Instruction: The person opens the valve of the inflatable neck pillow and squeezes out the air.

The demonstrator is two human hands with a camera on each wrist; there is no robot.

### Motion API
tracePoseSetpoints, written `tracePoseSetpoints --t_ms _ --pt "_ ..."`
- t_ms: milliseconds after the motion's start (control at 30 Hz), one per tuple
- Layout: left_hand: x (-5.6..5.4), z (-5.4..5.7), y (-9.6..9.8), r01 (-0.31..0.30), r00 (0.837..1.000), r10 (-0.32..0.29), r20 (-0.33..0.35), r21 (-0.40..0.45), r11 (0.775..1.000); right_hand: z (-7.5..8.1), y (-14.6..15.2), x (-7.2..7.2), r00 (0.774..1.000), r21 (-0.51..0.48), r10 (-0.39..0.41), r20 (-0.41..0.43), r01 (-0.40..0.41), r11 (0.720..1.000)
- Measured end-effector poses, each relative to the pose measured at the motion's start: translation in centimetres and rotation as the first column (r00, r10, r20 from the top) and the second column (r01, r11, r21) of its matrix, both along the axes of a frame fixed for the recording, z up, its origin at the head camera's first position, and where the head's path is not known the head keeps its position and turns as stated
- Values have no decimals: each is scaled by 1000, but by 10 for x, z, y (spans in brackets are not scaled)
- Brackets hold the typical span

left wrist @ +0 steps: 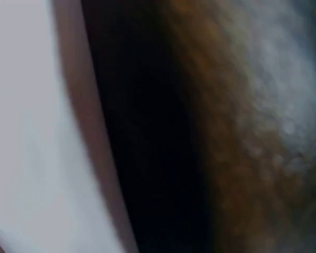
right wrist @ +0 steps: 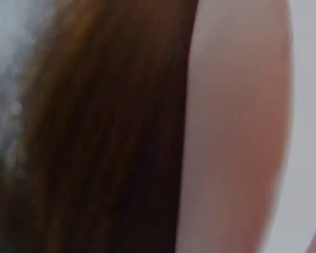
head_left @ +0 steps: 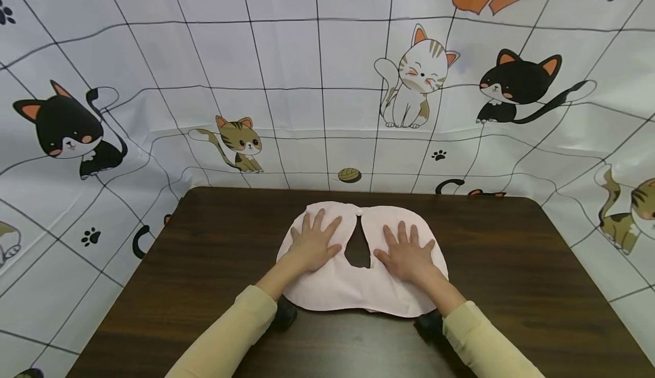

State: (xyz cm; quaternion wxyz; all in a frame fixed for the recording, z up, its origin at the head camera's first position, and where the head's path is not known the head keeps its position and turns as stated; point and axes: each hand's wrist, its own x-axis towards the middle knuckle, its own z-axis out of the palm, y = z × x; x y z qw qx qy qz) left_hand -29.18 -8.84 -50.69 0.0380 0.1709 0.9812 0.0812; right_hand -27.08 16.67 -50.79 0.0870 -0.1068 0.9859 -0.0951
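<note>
A pale pink bib-like cloth piece (head_left: 353,290) lies flat on the dark wooden table (head_left: 220,241). Its two rounded lobes meet at the far edge, around a teardrop opening in the middle. My left hand (head_left: 313,244) rests on the left lobe, palm down with fingers spread. On the right lobe lies my right hand (head_left: 407,254), its fingers also straight and spread. The wrist views are badly blurred, showing mostly pale surfaces beside the dark tabletop (left wrist: 147,147), and neither shows fingers clearly.
Behind the table and along its sides hangs a white sheet (head_left: 286,54) with grid lines and cartoon cats. A black device (head_left: 284,314) sits under the left wrist, and another black device (head_left: 428,325) under the right.
</note>
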Motion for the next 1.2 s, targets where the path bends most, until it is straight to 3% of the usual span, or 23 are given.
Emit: tracePoseSetpoints --t_ms 300,433,533,633,833,1200 --pt "-5 14 -5 -7 997 5 73 23 1000 0 6 -1 999 -41 37 -37 -39 998" --pt "-3 20 -7 13 999 -14 49 24 1000 5 9 5 998 -75 40 -46 -43 996" --pt "8 22 -9 48 999 -48 -6 9 999 8 12 11 997 -89 43 -58 -48 995" --pt "25 25 -11 99 994 -99 -51 5 995 10 13 18 996 -95 52 -78 -60 994" --pt "58 26 -17 191 979 -189 -80 18 981 10 12 30 996 -105 61 -70 -68 992" --pt "73 7 -15 233 972 -234 -21 -33 972 -1 10 39 997 -33 45 -59 -47 998"
